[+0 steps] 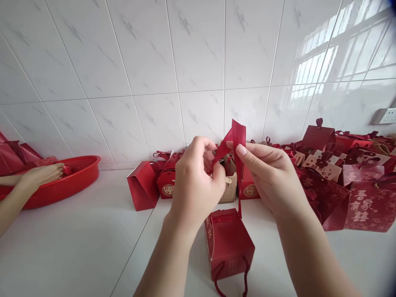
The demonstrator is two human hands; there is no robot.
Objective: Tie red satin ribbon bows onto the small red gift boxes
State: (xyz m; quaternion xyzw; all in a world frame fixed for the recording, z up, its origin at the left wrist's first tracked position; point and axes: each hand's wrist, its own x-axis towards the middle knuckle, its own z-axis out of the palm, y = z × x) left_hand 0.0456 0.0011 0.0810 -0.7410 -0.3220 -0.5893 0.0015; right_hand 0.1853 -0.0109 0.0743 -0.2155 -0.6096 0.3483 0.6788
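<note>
A red ribbon (239, 134) is held up between my two hands, crossed over itself with a loop at the top and one tail hanging down. My left hand (201, 173) is closed round one part of it, its fingertips partly hidden. The thumb and forefinger of my right hand (269, 173) pinch the other part. Below them on the counter lies a dark red gift box (230, 237), tilted toward me, with a twisted rope handle (246, 284) at its near end.
At left, another person's hand (51, 171) reaches into a red basin (83, 179). Red gift boxes (142, 187) and a small tan box (228, 194) stand along the tiled wall. Many red gift bags (369, 206) crowd the right side of the white counter (83, 243). A wall socket (385, 116) is at far right.
</note>
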